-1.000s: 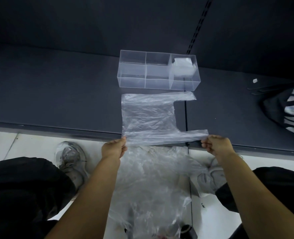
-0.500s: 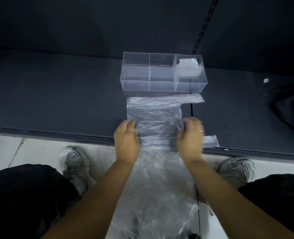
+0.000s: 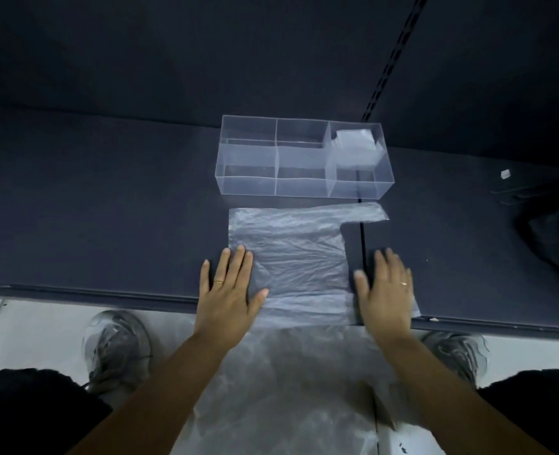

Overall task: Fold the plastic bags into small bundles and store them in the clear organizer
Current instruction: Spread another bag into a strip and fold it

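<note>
A clear plastic bag lies flat on the dark shelf, its handle strip reaching right at the far edge. My left hand presses flat on the bag's left edge, fingers straight and spread. My right hand lies flat on the near handle strip at the bag's right side, slightly blurred. Just beyond the bag stands the clear organizer with three sections across; a folded bag bundle sits in its right section.
More loose clear bags hang below the shelf edge between my knees. A black striped item lies at the far right. A small white scrap sits behind it. My shoes stand on the white floor.
Both hands let go of the bag's near edge, moved onto it, then slid apart to its left and right sides with fingers flat. The bag now lies smoother.
</note>
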